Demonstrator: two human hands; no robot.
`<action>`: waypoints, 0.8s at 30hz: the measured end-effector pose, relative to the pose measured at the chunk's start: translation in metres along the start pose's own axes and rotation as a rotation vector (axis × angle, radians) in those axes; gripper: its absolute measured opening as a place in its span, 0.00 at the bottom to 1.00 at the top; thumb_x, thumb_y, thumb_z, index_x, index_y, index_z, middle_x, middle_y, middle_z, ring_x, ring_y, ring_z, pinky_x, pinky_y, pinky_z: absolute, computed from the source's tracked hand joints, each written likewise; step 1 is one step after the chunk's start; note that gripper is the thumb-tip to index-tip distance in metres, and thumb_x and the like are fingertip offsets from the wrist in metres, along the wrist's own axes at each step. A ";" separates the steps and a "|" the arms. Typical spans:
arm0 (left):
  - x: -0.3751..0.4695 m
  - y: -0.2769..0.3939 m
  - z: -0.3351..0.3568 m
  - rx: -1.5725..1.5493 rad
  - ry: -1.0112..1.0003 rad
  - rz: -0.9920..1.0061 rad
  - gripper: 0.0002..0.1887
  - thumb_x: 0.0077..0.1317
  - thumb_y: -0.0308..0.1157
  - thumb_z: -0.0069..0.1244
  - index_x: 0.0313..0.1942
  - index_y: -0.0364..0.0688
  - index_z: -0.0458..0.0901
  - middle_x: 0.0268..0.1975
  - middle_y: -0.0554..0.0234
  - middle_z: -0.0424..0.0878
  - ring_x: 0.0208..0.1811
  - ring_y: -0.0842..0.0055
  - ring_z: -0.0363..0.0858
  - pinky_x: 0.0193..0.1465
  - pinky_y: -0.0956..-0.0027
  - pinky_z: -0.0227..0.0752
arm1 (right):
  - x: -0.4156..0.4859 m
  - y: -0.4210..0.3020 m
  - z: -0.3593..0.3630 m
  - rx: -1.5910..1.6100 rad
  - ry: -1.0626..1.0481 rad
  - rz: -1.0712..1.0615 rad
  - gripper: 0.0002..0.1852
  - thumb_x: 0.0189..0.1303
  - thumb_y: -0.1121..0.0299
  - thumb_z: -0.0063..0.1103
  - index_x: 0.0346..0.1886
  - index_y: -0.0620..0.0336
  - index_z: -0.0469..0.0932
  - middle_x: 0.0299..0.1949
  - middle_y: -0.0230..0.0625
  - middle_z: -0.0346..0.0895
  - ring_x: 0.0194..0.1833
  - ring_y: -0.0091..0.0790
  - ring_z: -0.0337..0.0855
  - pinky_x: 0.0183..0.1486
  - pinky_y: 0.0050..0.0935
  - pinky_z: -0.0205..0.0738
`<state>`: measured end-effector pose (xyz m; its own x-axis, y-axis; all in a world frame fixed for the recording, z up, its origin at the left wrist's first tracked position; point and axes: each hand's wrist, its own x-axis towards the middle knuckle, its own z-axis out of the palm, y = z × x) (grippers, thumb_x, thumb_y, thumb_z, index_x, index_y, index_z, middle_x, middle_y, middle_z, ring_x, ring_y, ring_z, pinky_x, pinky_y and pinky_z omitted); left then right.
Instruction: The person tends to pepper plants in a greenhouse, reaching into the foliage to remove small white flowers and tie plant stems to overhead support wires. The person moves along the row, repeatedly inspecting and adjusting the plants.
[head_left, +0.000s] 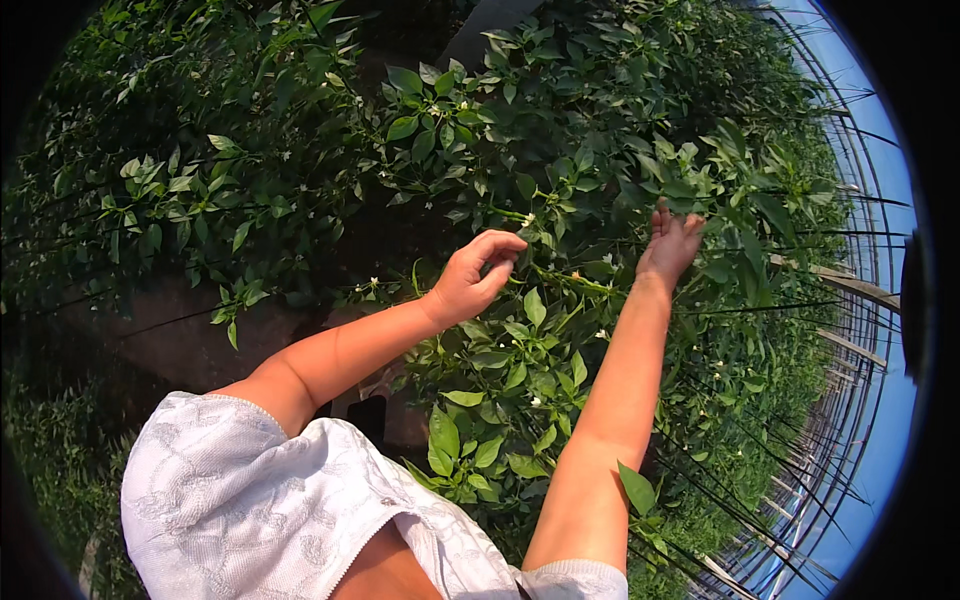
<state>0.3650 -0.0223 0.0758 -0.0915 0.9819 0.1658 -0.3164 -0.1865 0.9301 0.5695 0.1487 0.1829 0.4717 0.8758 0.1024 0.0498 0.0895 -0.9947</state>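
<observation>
My left hand (477, 276) is among pepper plants, its fingers curled and the thumb near the fingertips. Whether anything thin is pinched there cannot be made out. Just above its fingertips are a white flower (528, 220) and a green stem (510, 214). To its right, a pale green branch (574, 280) slants through the leaves. Farther right, my right hand (670, 246) reaches into leafy shoots (686, 187) with the palm side showing. Leaves partly cover its fingertips, so its grip is hidden. Broad-leaved pepper foliage (517, 367) grows between my forearms.
Dense plants (187, 187) fill the left side, with dark ground (202, 330) below them. Thin dark lines (750, 308) run through the foliage. At the right curve greenhouse ribs (874, 225) and a wooden bar (847, 283). One leaf (637, 489) touches my right forearm.
</observation>
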 end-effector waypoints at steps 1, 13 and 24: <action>-0.028 -0.019 -0.032 -0.133 0.146 -0.218 0.12 0.63 0.19 0.44 0.46 0.36 0.76 0.43 0.65 0.80 0.42 0.84 0.77 0.48 0.77 0.71 | 0.000 0.006 0.011 -0.076 0.042 -0.027 0.26 0.64 0.79 0.47 0.65 0.62 0.57 0.62 0.35 0.61 0.48 0.33 0.76 0.44 0.26 0.75; -0.156 -0.026 -0.236 0.186 0.385 -0.594 0.09 0.62 0.19 0.43 0.41 0.33 0.77 0.35 0.64 0.81 0.34 0.83 0.75 0.39 0.79 0.71 | -0.016 0.000 0.130 -0.093 -0.186 0.086 0.32 0.60 0.76 0.57 0.66 0.70 0.55 0.55 0.43 0.67 0.43 0.30 0.73 0.44 0.29 0.74; -0.107 0.008 -0.206 -0.065 0.149 -0.529 0.07 0.67 0.24 0.45 0.44 0.38 0.76 0.38 0.66 0.81 0.38 0.84 0.76 0.44 0.77 0.70 | 0.102 -0.011 0.132 -0.010 -0.151 0.004 0.16 0.65 0.65 0.55 0.53 0.60 0.72 0.42 0.31 0.80 0.39 0.22 0.76 0.38 0.22 0.65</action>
<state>0.1772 -0.1360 -0.0020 -0.0353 0.9279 -0.3711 -0.4123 0.3248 0.8512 0.5006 0.2993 0.2040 0.3340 0.9377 0.0961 0.0570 0.0816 -0.9950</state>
